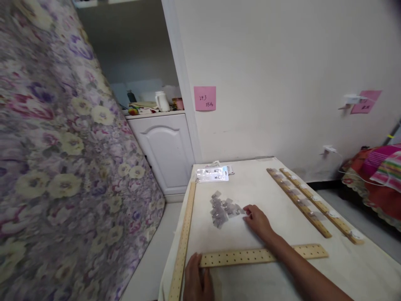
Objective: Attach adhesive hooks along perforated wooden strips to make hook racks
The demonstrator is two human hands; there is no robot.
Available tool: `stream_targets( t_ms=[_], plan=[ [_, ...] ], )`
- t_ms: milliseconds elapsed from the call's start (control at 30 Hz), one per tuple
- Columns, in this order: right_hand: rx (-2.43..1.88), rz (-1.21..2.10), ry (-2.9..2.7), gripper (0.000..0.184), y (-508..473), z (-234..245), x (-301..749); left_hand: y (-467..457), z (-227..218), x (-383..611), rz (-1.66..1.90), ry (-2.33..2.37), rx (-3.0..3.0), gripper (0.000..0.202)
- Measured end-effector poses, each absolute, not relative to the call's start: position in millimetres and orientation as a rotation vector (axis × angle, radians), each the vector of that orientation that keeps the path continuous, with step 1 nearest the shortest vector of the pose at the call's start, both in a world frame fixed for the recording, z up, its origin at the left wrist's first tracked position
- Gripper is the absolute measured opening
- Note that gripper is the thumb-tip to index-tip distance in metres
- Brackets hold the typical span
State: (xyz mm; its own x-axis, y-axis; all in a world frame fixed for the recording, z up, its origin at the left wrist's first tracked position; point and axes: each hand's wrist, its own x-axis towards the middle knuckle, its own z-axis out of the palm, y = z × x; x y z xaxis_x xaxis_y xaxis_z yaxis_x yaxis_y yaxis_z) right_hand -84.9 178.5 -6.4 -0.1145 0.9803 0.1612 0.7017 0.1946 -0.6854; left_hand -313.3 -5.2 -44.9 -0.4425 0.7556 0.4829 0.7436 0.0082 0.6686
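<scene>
Pale Cloth-Covered Table point(247, 184) in Use

The table is lined along its left side by a long perforated strip point(185, 234). Across the near side a crosswise strip point(238, 256) is laid, partly hidden by the right forearm point(291, 258). Toward the right edge, two further strips point(320, 225) are set side by side, with clear pieces on them. The hands are held well apart: the crosswise strip's left end is clasped by the left hand point(198, 281), while the pile's right edge is met by the right hand's point(258, 221) fingertips; whether anything is pinched cannot be told. A blister pack point(208, 174) is placed at the far left corner. Nearer, small translucent squares point(221, 214) are heaped, overlapping.
</scene>
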Motion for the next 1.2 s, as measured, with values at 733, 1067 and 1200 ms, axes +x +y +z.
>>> stream_targets(
  t_ms=[733,1067,1200],
  plan=[
    [-1.062,1.448,-1.647,0.025,132.4,11.6,-106.1,-22.4,-28.0,-301.3,1.493,2.116,1.671,0.027],
    [-0.854,1.512,-1.882,0.019,110.0,0.4,-169.2,-41.6,-23.0,-291.9,1.507,2.12,1.677,0.024],
    [-0.8,1.567,-1.914,0.017,110.1,-1.8,-187.5,-51.6,-31.3,-292.9,1.425,2.139,1.726,0.028]
  ],
)
